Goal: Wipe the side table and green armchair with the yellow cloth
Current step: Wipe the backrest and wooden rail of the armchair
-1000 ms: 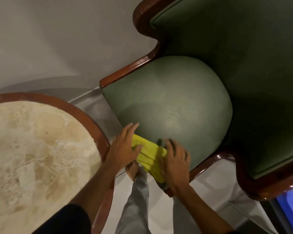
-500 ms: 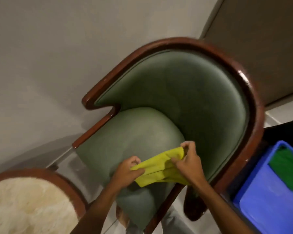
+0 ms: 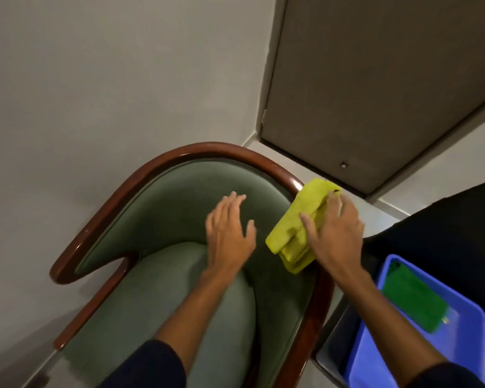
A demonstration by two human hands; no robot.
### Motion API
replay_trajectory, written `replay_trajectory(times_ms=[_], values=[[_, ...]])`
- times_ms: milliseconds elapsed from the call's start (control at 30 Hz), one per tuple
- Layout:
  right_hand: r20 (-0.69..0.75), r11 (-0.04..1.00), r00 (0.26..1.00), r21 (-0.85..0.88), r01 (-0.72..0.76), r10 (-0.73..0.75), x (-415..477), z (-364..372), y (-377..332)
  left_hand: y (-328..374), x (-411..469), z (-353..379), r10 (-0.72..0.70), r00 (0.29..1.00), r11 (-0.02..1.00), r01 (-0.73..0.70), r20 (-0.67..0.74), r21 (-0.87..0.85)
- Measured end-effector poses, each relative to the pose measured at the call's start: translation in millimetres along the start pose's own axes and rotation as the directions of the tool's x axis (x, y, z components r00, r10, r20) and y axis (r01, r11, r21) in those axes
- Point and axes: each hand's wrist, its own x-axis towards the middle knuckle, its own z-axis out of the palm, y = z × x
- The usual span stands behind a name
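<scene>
The green armchair with a glossy brown wooden frame fills the lower middle of the head view. My right hand presses the folded yellow cloth against the right side of the chair's backrest, over the wooden rim. My left hand hovers with fingers spread above the inner backrest, just over the seat cushion, holding nothing. The side table is out of view.
A blue plastic bin holding a green cloth stands to the right of the chair. A grey wall lies behind the chair and a closed door at the upper right. A dark object sits at the right edge.
The view swung up from the seat front and side table. My left hand let go of the cloth; my right hand carried it from the seat up to the right backrest rim.
</scene>
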Motion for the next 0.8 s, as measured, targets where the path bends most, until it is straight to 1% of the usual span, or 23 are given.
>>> replay_trajectory(times_ms=[33,100,167,233,333,400,533,600,667,733,800], values=[[0.071,1.000,0.997,-0.028,-0.005,0.007,-8.0,12.3,0.2,-16.7,10.8,-8.4,0.060,0.998,0.990,-0.059,-0.007,0.126],[0.130,0.995,0.991,-0.093,0.019,-0.006,-9.4,32.8,2.2,-53.3,34.7,-26.8,0.120,0.993,0.937,-0.116,0.011,0.331],[0.131,0.991,0.991,-0.125,0.046,-0.030,6.2,43.0,2.5,-91.7,57.3,-46.7,0.097,0.995,0.875,-0.095,0.020,0.474],[0.130,0.987,0.988,-0.125,0.104,-0.088,30.7,46.2,-2.0,-129.6,73.4,-66.2,0.003,1.000,0.826,-0.002,0.000,0.563],[0.175,0.962,0.960,-0.129,0.242,-0.218,72.1,52.3,-17.7,-179.9,80.9,-85.7,-0.205,0.979,0.796,0.176,-0.015,0.579],[0.221,0.943,0.938,-0.140,0.303,-0.268,96.8,59.2,-34.4,-200.6,76.9,-89.7,-0.290,0.957,0.794,0.239,0.003,0.559],[0.238,0.877,0.879,-0.154,0.455,-0.414,136.5,84.3,-85.2,-214.8,74.8,-87.8,-0.323,0.946,0.801,0.250,0.041,0.544],[0.231,0.824,0.832,-0.157,0.544,-0.505,149.7,101.8,-120.4,-216.8,76.7,-87.1,-0.327,0.944,0.794,0.251,0.042,0.554],[0.215,0.750,0.772,-0.188,0.634,-0.599,155.0,119.5,-156.5,-219.0,76.8,-84.5,-0.320,0.947,0.791,0.245,0.038,0.560],[0.177,0.659,0.705,-0.260,0.706,-0.686,153.0,135.1,-188.3,-220.2,75.3,-81.8,-0.309,0.950,0.794,0.237,0.036,0.560],[0.148,0.574,0.624,-0.274,0.772,-0.767,142.2,152.6,-215.2,-220.9,75.2,-80.3,-0.291,0.957,0.796,0.230,0.021,0.560]])
